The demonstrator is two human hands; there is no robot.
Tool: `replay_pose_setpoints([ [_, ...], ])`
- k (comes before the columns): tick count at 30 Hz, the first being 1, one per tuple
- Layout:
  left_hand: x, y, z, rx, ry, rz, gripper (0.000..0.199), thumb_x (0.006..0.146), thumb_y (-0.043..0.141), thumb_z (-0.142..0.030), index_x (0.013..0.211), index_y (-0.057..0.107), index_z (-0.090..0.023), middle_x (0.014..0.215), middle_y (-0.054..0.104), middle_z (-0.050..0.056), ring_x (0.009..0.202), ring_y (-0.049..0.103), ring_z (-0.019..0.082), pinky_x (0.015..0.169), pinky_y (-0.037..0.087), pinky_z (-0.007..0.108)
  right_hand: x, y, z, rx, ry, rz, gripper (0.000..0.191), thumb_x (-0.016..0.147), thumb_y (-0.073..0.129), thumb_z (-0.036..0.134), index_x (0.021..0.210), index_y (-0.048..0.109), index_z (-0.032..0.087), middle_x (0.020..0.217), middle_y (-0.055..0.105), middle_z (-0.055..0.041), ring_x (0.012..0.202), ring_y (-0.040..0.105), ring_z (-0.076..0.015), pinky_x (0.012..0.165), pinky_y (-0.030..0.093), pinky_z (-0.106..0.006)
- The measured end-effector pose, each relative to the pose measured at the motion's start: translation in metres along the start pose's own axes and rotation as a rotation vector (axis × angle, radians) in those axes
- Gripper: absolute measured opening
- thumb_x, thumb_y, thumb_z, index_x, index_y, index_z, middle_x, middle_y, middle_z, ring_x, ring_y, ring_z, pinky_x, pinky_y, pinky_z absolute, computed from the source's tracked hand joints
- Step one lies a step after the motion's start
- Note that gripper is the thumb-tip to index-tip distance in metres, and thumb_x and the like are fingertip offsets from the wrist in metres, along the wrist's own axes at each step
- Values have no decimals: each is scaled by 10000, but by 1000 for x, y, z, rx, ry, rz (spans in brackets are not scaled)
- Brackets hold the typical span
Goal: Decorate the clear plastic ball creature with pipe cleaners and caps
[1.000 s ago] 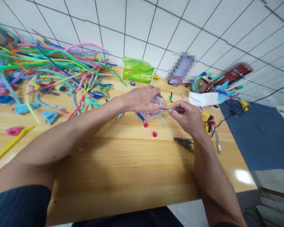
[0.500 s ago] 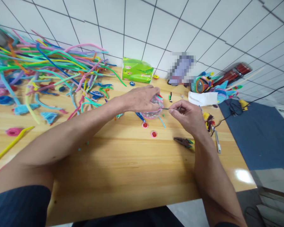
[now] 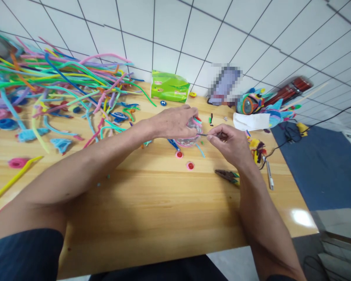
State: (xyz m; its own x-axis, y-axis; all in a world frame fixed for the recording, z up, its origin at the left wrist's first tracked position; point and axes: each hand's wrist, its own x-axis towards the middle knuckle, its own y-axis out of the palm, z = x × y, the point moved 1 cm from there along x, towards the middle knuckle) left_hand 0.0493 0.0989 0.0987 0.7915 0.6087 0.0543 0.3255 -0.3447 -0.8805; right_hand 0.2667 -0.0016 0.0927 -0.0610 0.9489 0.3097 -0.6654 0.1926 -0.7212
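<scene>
My left hand point(image 3: 178, 121) is curled over a small clear round container point(image 3: 188, 141) with pink edging, gripping it against the table. Something red and blue-green shows by its fingertips. From the right, my right hand point(image 3: 229, 142) pinches a thin, dark, rod-like tool point(image 3: 204, 135). The tool's tip meets the container's right side by my left thumb, and its handle is hidden in the fingers. Just in front of the container lie two small red discs with pale rims, one disc point(image 3: 179, 155) nearer it and another disc point(image 3: 190, 166) closer to me.
Pliers point(image 3: 227, 175) lie beside my right wrist, with a utility knife point(image 3: 270, 175) farther right. Many coloured fuzzy stems point(image 3: 76, 78) cover the table's left side. A green tissue pack point(image 3: 169, 88) stands by the tiled wall. White paper point(image 3: 251, 121) lies at the back right.
My right hand has shifted very slightly left with the thin tool. The left hand keeps its hold on the container, and the other things stay in place.
</scene>
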Motion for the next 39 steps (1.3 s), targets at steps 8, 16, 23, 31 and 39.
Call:
replay_pose_setpoints([
  [8,0,0,1,-15,1,2,571,924,553,-500,1385,607,-169,1380,670,152,1234,652,318,1009,500,387,-1,-6,-2,128,93,-17,86,844,737,308,796,728,237,674,675,18,552,508,-121,511,381,-268],
  [16,0,-1,0,-10,1,3,592,921,560,-523,1385,612,-159,1377,674,156,1223,655,320,983,505,384,0,1,-1,90,89,-22,69,834,727,291,794,731,235,689,696,18,560,506,-122,532,403,-271],
  [23,-1,-1,0,-3,-8,9,608,905,569,-534,1392,603,-173,1392,672,147,1229,653,314,979,508,379,0,5,-5,100,91,-32,81,829,723,307,801,734,232,696,698,14,566,519,-123,543,410,-272],
  [31,-1,-1,0,-3,-16,13,611,901,577,-530,1400,601,-179,1394,670,142,1245,649,312,994,505,376,0,2,-3,95,94,-25,78,833,728,304,802,730,232,697,690,14,571,520,-124,543,410,-272],
  [39,-1,-1,1,-28,-14,6,622,882,591,-527,1400,602,-181,1390,665,145,1202,662,310,972,504,376,0,3,-4,100,89,0,74,831,716,299,792,719,236,689,682,17,560,511,-121,535,404,-273],
])
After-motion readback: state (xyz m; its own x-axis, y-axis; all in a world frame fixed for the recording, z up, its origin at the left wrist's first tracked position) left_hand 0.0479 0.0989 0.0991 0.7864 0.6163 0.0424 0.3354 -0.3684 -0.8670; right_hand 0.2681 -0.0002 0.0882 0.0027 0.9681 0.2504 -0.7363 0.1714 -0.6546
